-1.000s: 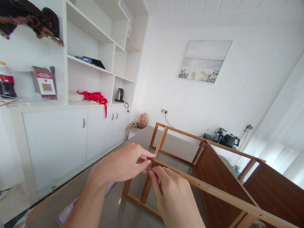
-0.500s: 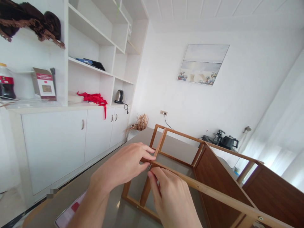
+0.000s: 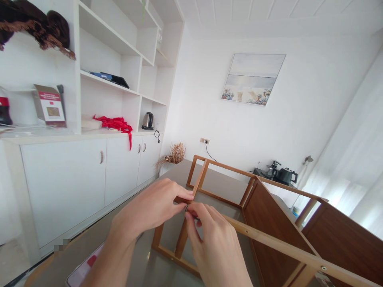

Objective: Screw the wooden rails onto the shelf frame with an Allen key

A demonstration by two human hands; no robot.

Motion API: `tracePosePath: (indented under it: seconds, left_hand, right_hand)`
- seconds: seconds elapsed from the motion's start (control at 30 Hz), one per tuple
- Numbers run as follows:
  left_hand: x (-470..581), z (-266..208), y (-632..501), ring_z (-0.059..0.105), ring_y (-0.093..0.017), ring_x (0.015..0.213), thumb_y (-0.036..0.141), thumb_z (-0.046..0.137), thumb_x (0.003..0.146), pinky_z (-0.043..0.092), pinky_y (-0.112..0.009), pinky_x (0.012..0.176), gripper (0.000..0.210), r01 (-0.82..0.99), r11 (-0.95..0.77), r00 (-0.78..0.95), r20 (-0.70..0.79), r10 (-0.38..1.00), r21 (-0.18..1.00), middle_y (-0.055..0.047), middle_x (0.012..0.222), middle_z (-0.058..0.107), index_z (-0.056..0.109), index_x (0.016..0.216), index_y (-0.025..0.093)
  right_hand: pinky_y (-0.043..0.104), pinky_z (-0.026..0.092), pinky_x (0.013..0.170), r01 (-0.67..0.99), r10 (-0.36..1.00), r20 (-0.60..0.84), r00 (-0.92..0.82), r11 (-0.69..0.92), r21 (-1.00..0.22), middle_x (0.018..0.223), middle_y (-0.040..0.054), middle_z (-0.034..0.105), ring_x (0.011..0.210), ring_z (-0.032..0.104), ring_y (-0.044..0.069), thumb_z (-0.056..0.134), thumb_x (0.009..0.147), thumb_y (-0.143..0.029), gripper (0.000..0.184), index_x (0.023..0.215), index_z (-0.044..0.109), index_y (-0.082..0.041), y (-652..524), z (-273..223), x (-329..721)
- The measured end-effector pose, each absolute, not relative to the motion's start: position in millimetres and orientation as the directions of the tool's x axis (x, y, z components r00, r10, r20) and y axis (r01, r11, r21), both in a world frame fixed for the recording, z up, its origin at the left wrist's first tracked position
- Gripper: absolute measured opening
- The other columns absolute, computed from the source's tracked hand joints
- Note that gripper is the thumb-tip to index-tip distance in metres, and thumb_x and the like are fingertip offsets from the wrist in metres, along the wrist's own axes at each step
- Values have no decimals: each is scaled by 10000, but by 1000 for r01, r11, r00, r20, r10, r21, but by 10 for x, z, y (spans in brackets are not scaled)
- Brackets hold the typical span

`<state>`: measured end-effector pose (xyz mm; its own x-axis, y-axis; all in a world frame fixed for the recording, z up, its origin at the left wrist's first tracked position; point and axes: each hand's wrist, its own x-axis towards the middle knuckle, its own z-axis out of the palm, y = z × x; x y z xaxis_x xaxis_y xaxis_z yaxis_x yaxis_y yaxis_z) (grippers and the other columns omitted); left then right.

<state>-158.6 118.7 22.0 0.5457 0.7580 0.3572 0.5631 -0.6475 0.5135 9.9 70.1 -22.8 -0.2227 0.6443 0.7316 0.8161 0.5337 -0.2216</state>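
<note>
A brown wooden shelf frame (image 3: 269,243) lies on its side on the grey table (image 3: 167,185). My left hand (image 3: 158,203) grips the frame's rail where a crossbar (image 3: 200,181) meets it, with thumb below and fingers above. Close beside it, my right hand (image 3: 212,239) is closed in a pinch at the same joint. A small, thin metal piece (image 3: 186,208) shows at its fingertips, against the rail; the fingers cover most of it, so its exact kind is unclear. Screw heads sit in the rail farther right, one of them a silver bolt (image 3: 323,268).
A phone-like flat object (image 3: 86,265) lies by my left forearm. White cabinets with shelves (image 3: 64,191) line the left side. Dried plants (image 3: 176,153) stand behind the table's far corner. A black kettle (image 3: 286,175) is at the back right.
My right fingertips have moved slightly up and left, closer to my left thumb, covering more of the metal piece. My left hand keeps its grip. The view has shifted slightly.
</note>
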Motion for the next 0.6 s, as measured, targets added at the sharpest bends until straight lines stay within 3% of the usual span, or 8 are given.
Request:
tracePosePath:
  seconds: [0.27,0.6]
  left_hand:
    - [-1609,206,1221,666,-221,947,336,562,849,460,-275,784,323,605,-603,508,331,795,520,-14,1004,740,728,1118,271]
    - [-1634,184,1226,657,-219,1030,274,613,815,481,-263,827,281,551,-603,508,341,791,577,-10,1178,702,721,1074,263]
  right_hand:
    - [221,330,570,796,677,686,-267,556,-239,767,-7,640,675,601,152,416,911,-122,223,889,600,-247,694,-201,52]
    - [177,393,571,717,776,594,-213,537,-444,790,-14,680,634,605,123,454,913,-185,194,899,633,-257,690,-203,46]
